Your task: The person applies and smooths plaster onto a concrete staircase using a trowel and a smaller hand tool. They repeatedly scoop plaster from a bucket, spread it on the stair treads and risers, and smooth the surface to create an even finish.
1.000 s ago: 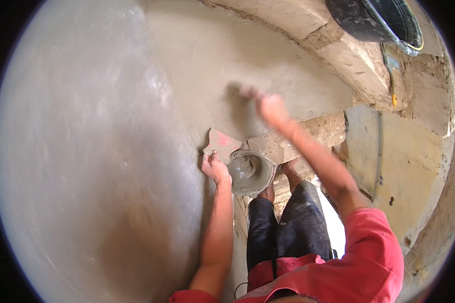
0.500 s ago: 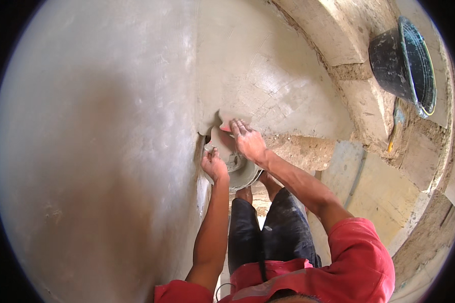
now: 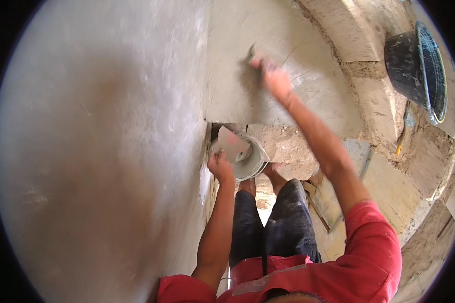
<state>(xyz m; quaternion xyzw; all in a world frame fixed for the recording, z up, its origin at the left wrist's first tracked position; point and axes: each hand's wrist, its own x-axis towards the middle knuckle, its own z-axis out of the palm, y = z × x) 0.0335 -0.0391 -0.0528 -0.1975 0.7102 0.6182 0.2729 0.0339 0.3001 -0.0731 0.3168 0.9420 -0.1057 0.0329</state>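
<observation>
My left hand (image 3: 220,165) is closed on the edge of a flat grey scraper (image 3: 231,144) with a faint reddish patch, held over a pale round bucket (image 3: 260,157). The bucket has mortar smears on its inside and stands in front of my feet. Farther forward, my right hand (image 3: 275,80), blurred by motion, grips a second scraper (image 3: 258,56). That blade rests against the damp grey plaster (image 3: 232,98); its far edge is dark with shadow, and the fingers partly cover it.
A smooth grey wall (image 3: 111,151) fills the left side. At the far right lies a tipped black bucket (image 3: 407,65), with a yellow-handled brush (image 3: 403,134) below it. Boards (image 3: 389,187) lie to the right of my legs, beside a rough, crumbly ledge (image 3: 283,144).
My right hand has moved forward and right, away from my left hand, carrying its scraper onto the plaster. My left hand has shifted slightly, and its scraper now shows more fully above the bucket.
</observation>
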